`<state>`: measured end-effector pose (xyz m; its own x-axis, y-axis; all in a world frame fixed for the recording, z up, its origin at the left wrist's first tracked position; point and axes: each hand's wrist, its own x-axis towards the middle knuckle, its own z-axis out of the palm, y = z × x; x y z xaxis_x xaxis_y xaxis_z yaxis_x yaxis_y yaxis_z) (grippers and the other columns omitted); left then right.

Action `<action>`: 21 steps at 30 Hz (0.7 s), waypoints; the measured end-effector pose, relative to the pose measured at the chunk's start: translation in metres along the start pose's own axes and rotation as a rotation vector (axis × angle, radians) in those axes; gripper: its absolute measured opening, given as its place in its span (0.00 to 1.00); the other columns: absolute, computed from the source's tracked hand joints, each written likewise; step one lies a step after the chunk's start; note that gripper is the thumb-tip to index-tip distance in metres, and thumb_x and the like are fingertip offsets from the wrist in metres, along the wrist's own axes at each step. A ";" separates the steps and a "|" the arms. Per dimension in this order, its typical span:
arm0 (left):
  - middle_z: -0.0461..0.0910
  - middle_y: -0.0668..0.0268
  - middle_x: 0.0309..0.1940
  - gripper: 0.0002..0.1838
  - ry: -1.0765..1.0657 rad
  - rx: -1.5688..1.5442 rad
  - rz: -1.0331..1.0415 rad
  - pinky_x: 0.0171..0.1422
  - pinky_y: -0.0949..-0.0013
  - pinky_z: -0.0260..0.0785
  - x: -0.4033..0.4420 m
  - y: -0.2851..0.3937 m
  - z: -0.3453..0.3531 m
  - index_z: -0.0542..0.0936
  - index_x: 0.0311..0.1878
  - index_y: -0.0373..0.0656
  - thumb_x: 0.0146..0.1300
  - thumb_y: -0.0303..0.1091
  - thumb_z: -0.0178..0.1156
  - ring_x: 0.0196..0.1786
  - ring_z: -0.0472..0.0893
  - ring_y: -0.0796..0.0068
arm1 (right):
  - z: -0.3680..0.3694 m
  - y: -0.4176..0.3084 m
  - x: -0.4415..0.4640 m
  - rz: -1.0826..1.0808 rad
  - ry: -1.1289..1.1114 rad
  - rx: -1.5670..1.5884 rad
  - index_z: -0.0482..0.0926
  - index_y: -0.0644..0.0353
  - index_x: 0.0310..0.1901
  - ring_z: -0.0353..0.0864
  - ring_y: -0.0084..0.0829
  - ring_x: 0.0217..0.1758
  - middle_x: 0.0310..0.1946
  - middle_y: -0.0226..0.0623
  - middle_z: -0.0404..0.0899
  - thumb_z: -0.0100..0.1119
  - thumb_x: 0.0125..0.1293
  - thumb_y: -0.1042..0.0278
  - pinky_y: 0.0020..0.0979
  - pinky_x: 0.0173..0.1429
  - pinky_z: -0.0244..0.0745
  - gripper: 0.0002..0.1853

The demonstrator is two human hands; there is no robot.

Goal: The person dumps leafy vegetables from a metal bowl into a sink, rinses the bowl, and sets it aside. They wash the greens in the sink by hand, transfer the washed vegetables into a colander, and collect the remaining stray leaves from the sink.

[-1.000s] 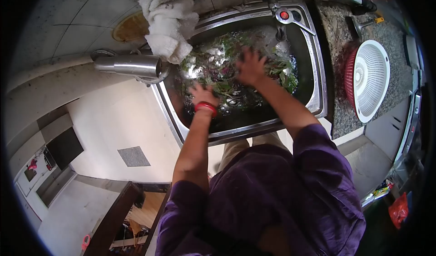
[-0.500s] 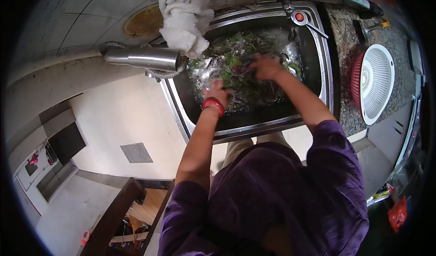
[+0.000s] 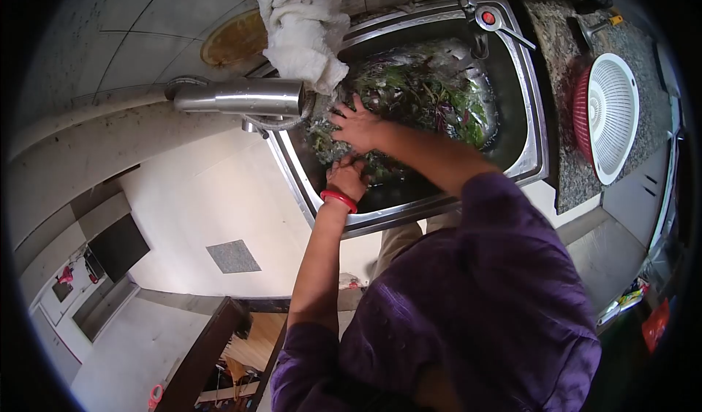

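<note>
Leafy greens [image 3: 431,97] with green and purplish leaves float in the water of a steel sink [image 3: 537,130]. At the sink's left side my right hand [image 3: 358,125] lies palm down over the wet greens, open, with its fingers spread. Just below it, by the near left corner, my left hand [image 3: 346,179] reaches into the water, a red bracelet [image 3: 338,201] on its wrist. Its fingers are slightly bent and apart, touching the greens' edge; their tips are partly hidden. No grip on a leaf shows in either hand.
A steel faucet [image 3: 241,97] juts in from the left, with a white towel [image 3: 300,32] hanging beside it. A drain lever with a red button [image 3: 488,18] sits at the far right corner. On the granite counter [image 3: 570,182] stands a tilted white-and-red colander [image 3: 613,119].
My right hand has swept left across the sink to beside my left hand. My left hand has moved slightly nearer to me. The greens have shifted in the water, and the view has tilted.
</note>
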<state>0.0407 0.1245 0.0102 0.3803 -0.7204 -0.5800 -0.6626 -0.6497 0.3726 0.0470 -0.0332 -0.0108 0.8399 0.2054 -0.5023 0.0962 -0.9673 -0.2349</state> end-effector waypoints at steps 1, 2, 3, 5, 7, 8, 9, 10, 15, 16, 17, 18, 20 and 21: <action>0.67 0.58 0.58 0.24 -0.010 -0.011 -0.029 0.61 0.57 0.63 0.002 -0.003 -0.001 0.74 0.53 0.51 0.50 0.38 0.61 0.59 0.68 0.56 | 0.010 0.016 -0.013 -0.040 0.091 0.009 0.64 0.39 0.61 0.48 0.47 0.70 0.67 0.39 0.53 0.60 0.50 0.59 0.71 0.61 0.39 0.33; 0.66 0.57 0.58 0.24 -0.018 -0.024 -0.057 0.60 0.55 0.62 0.005 -0.005 -0.002 0.73 0.53 0.52 0.50 0.40 0.61 0.59 0.67 0.56 | 0.019 0.034 -0.026 -0.081 0.181 0.014 0.64 0.38 0.61 0.50 0.45 0.70 0.66 0.37 0.54 0.61 0.50 0.61 0.71 0.61 0.40 0.33; 0.65 0.55 0.58 0.28 0.049 -0.046 -0.081 0.60 0.55 0.63 0.011 -0.011 0.003 0.69 0.58 0.54 0.50 0.41 0.62 0.59 0.68 0.55 | 0.027 0.054 -0.038 0.070 0.261 0.027 0.63 0.38 0.61 0.51 0.44 0.69 0.66 0.36 0.54 0.62 0.48 0.62 0.69 0.61 0.44 0.35; 0.65 0.50 0.58 0.35 0.149 -0.183 -0.131 0.60 0.57 0.63 0.031 -0.023 0.017 0.62 0.63 0.50 0.51 0.39 0.62 0.59 0.68 0.52 | 0.036 0.082 -0.062 0.414 0.312 0.188 0.61 0.39 0.62 0.52 0.42 0.68 0.64 0.37 0.56 0.63 0.48 0.63 0.64 0.60 0.49 0.37; 0.70 0.50 0.54 0.38 0.225 -0.543 -0.190 0.60 0.61 0.62 0.050 -0.026 0.026 0.58 0.65 0.38 0.52 0.39 0.63 0.58 0.70 0.58 | 0.025 0.079 -0.083 0.784 0.260 0.329 0.60 0.47 0.62 0.61 0.42 0.63 0.59 0.41 0.64 0.57 0.53 0.68 0.50 0.60 0.61 0.33; 0.72 0.56 0.53 0.38 0.103 -0.952 -0.279 0.58 0.64 0.63 0.060 -0.024 0.031 0.58 0.65 0.37 0.55 0.42 0.63 0.56 0.71 0.65 | 0.042 0.077 -0.078 0.839 0.285 0.403 0.63 0.51 0.60 0.64 0.42 0.60 0.56 0.42 0.67 0.55 0.54 0.67 0.48 0.57 0.64 0.29; 0.72 0.59 0.53 0.37 0.073 -1.081 -0.325 0.57 0.65 0.63 0.075 -0.032 0.051 0.60 0.64 0.39 0.56 0.46 0.61 0.55 0.71 0.67 | 0.074 0.073 -0.065 0.895 0.309 0.482 0.65 0.55 0.57 0.67 0.42 0.58 0.54 0.43 0.69 0.53 0.55 0.67 0.46 0.54 0.67 0.25; 0.72 0.61 0.53 0.36 0.039 -1.208 -0.376 0.56 0.66 0.63 0.086 -0.037 0.069 0.61 0.64 0.41 0.57 0.49 0.60 0.54 0.71 0.68 | 0.092 0.069 -0.060 0.950 0.333 0.563 0.68 0.59 0.55 0.71 0.43 0.55 0.51 0.44 0.72 0.51 0.57 0.66 0.44 0.51 0.70 0.22; 0.73 0.66 0.54 0.36 -0.096 -1.760 -0.523 0.58 0.58 0.60 0.064 0.034 0.026 0.69 0.59 0.47 0.56 0.66 0.49 0.54 0.70 0.64 | 0.196 0.054 -0.019 0.659 0.184 1.531 0.77 0.62 0.40 0.78 0.38 0.40 0.38 0.44 0.79 0.46 0.59 0.66 0.37 0.46 0.73 0.13; 0.73 0.66 0.54 0.37 -0.161 -1.931 -0.540 0.58 0.56 0.60 0.061 0.042 0.018 0.69 0.59 0.48 0.56 0.67 0.48 0.54 0.70 0.64 | 0.150 0.034 -0.032 0.670 0.202 1.854 0.77 0.61 0.41 0.79 0.37 0.39 0.38 0.41 0.79 0.46 0.60 0.65 0.36 0.47 0.73 0.13; 0.74 0.65 0.52 0.36 -0.109 -1.922 -0.420 0.57 0.54 0.62 0.072 0.020 0.041 0.71 0.57 0.49 0.56 0.68 0.47 0.54 0.71 0.63 | 0.108 0.021 -0.046 0.668 0.213 2.178 0.77 0.61 0.41 0.80 0.37 0.38 0.38 0.39 0.80 0.46 0.61 0.65 0.35 0.47 0.73 0.13; 0.75 0.65 0.50 0.31 -0.078 -1.963 -0.371 0.57 0.56 0.63 0.072 0.013 0.042 0.73 0.55 0.48 0.59 0.63 0.47 0.52 0.72 0.64 | 0.083 0.020 -0.058 0.552 0.202 2.294 0.77 0.61 0.43 0.79 0.35 0.39 0.39 0.38 0.79 0.46 0.62 0.65 0.35 0.48 0.73 0.14; 0.77 0.65 0.48 0.27 -0.087 -2.112 -0.364 0.56 0.58 0.66 0.067 0.007 0.033 0.74 0.53 0.45 0.62 0.57 0.46 0.50 0.74 0.65 | 0.049 0.018 -0.075 0.298 0.180 2.518 0.76 0.61 0.46 0.79 0.32 0.41 0.41 0.36 0.79 0.47 0.63 0.64 0.34 0.48 0.73 0.15; 0.77 0.63 0.47 0.23 -0.012 -2.195 -0.285 0.54 0.62 0.69 0.057 0.005 0.030 0.74 0.52 0.42 0.63 0.50 0.48 0.48 0.76 0.65 | 0.045 0.022 -0.075 0.301 0.243 2.502 0.75 0.60 0.47 0.78 0.28 0.42 0.40 0.34 0.79 0.48 0.61 0.67 0.33 0.50 0.73 0.14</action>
<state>0.0398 0.0875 -0.0426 0.2981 -0.5892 -0.7510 0.9511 0.1165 0.2861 -0.0377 -0.0630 -0.0160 0.7426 -0.0122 -0.6696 -0.3028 0.8857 -0.3519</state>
